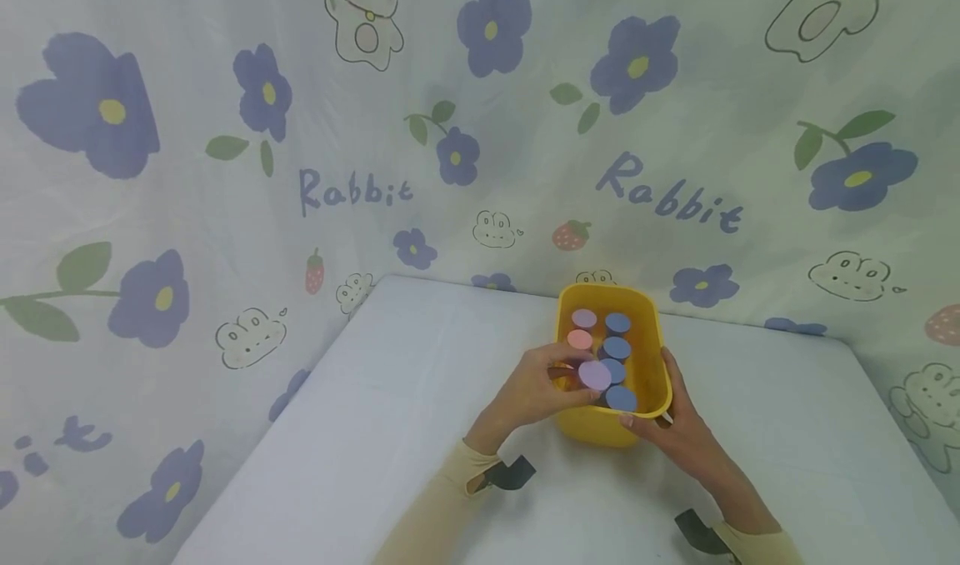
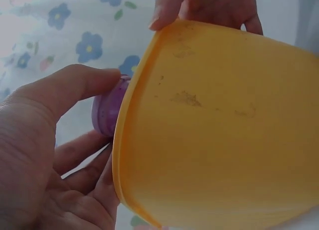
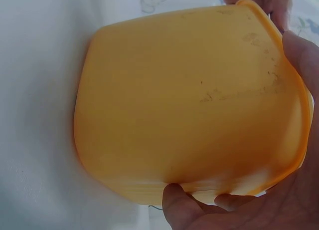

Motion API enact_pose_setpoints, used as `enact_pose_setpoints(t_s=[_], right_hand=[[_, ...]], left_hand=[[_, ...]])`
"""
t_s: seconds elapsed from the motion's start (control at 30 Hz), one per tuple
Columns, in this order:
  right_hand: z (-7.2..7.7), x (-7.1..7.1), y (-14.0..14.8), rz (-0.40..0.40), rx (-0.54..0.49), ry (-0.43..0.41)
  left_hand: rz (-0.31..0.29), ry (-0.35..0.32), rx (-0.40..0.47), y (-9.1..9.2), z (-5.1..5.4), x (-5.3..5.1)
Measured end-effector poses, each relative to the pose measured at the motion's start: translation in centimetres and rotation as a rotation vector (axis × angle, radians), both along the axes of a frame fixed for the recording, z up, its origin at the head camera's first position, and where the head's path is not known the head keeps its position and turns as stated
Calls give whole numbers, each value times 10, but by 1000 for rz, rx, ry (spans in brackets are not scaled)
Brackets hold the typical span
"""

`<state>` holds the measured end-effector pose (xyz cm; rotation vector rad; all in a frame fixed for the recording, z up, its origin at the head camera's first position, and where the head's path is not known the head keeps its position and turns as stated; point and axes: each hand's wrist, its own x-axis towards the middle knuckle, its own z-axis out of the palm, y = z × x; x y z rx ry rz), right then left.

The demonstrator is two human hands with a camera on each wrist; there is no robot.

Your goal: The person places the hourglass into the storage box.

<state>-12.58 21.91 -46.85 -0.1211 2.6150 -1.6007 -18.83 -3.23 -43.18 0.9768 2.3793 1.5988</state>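
A yellow plastic bin (image 1: 596,428) stands on the white table, holding several small round tubs. My left hand (image 1: 534,388) pinches a purple tub (image 1: 595,375) between thumb and fingers, over the bin's near left part. In the left wrist view that purple tub (image 2: 105,110) shows beside the bin's rim. My right hand (image 1: 686,436) grips the bin's near right corner, thumb at the near rim and fingers along the right outer wall. Blue-topped tubs (image 1: 617,347) form a row inside; to their left are a lilac-topped tub (image 1: 584,319) and a pink-topped one (image 1: 579,339). My left hand hides what lies beneath it.
The white tabletop (image 1: 420,365) spreads out on both sides of the bin. Behind it hangs a pale curtain (image 1: 525,198) printed with flowers and rabbits. Dark straps (image 1: 512,473) sit at both wrists.
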Motion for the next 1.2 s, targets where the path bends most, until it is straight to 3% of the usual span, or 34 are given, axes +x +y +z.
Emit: enact_pose_setpoints(t_s=[0.3, 0.47, 0.6, 0.83, 1.07, 1.2], right_hand=[[-4, 0, -4, 1, -2, 3], [-4, 0, -4, -6, -5, -2], [-4, -2, -3, -5, -4, 3], [-4, -3, -2, -9, -5, 1], [-2, -1, -1, -17, -6, -3], [-1, -1, -1, -20, -2, -6]], left_hand=[[0, 35, -143, -1, 6, -1], [-45, 73, -263, -1, 13, -6], [-80, 66, -348, 1, 22, -12], [-146, 69, -442, 5, 35, -24], [-210, 59, -553, 12, 40, -37], [-253, 104, -612, 18, 41, -42]])
